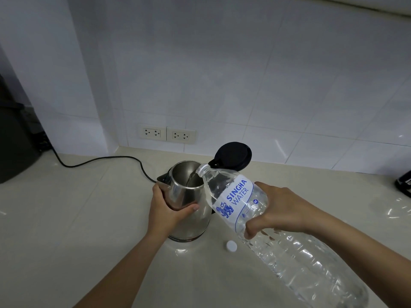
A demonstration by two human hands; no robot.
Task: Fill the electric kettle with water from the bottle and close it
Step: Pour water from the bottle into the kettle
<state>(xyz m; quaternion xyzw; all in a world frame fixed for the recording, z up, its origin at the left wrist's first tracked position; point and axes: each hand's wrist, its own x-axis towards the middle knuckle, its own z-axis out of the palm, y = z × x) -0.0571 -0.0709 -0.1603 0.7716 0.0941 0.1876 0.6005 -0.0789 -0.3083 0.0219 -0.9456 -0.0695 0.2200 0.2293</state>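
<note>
A steel electric kettle point(195, 216) stands on the beige counter point(66, 218), its black lid point(233, 157) flipped up and open. My left hand point(165, 210) wraps around the kettle's body from the left. My right hand point(282, 210) grips a large clear water bottle point(242, 203) with a white and blue label. The bottle is tilted, its open neck over the kettle's mouth, and water runs from it into the kettle. The bottle's white cap point(231, 245) lies on the counter just in front of the kettle.
A black power cord point(100, 160) runs from the kettle leftwards to a dark appliance point(15, 138) at the left edge. Two wall socket plates point(166, 133) sit on the tiled wall behind. A dark object point(403, 183) shows at the right edge.
</note>
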